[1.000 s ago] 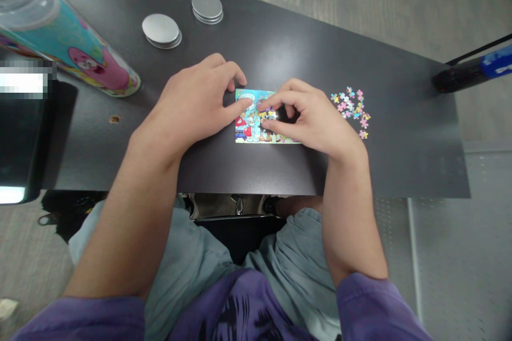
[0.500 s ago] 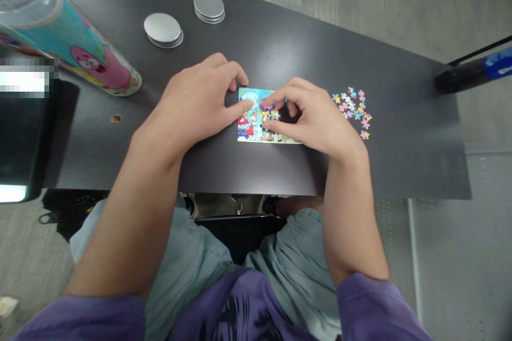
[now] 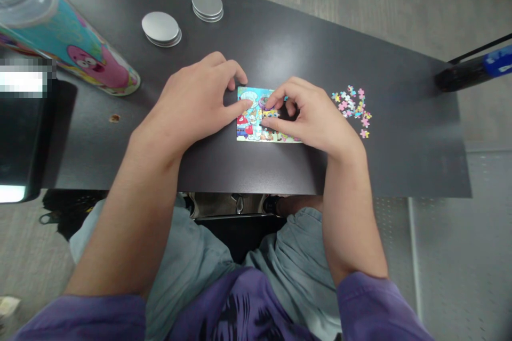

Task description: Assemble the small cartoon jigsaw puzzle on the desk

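A small, colourful cartoon jigsaw puzzle point(image 3: 250, 127) lies flat on the dark table, partly hidden under my right hand. My left hand point(image 3: 204, 93) rests at its left side, open, with the thumb on the picture and the fingers bent at the upper left edge. Over the middle and right of the puzzle is my right hand point(image 3: 308, 112). Its thumb and index fingertips touch the puzzle, apart from each other, with printed pieces showing between them. Right of that hand lies a loose cluster of jigsaw pieces point(image 3: 348, 102).
Two low stacks of silver discs, one nearer point(image 3: 160, 27) and one farther point(image 3: 207, 4), stand towards the back left. A tall cartoon-printed bottle point(image 3: 94, 58) and a black device point(image 3: 20, 138) are at the left. A dark bottle with a blue label point(image 3: 460, 77) is by the right edge.
My right index fingertip has drawn back slightly to the right, showing more of the puzzle between finger and thumb. My left hand keeps its place on the puzzle.
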`<state>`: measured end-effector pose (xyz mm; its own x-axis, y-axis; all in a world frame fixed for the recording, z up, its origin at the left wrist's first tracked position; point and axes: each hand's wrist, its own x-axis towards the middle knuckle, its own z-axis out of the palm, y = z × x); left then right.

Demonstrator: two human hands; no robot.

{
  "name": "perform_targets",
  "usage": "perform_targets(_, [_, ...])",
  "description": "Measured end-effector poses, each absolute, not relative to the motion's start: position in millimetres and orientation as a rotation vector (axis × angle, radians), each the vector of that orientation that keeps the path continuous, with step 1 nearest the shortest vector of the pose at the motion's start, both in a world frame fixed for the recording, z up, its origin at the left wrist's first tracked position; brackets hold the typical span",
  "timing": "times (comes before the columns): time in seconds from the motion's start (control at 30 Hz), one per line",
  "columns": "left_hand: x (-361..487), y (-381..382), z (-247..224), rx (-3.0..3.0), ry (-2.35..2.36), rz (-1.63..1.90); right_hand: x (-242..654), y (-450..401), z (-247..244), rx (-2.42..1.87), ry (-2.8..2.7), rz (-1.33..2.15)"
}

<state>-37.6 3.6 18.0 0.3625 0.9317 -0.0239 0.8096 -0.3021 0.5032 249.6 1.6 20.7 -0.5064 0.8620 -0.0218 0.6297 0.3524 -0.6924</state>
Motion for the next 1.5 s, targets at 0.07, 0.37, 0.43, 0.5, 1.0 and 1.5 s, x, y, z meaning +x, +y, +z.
perform_targets(0.07, [-37, 3, 17, 2.209, 1.521, 0.381, 249, 1, 22, -1.318, -2.270, 0.930])
perform_targets(0.37, [-40, 7, 7, 2.205, 1.460, 0.499, 260, 3, 12, -1.174, -2.208, 0.888])
perform_targets(0.43, [-41, 8, 5, 2.191, 1.444, 0.528, 261, 5, 8, -1.119, -2.212, 0.886])
perform_targets(0.5, [-42, 9, 3, 2.174, 1.440, 0.551, 261, 5, 6, -1.108, -2.227, 0.876])
perform_targets(1.0, [-45, 10, -3, 2.257, 1.423, 0.559, 296, 3, 27, -1.267, -2.038, 0.499])
perform_targets(1.5, [-23, 8, 6, 2.306, 1.561, 0.392, 387, 25, -25, -1.604, -1.818, 0.193])
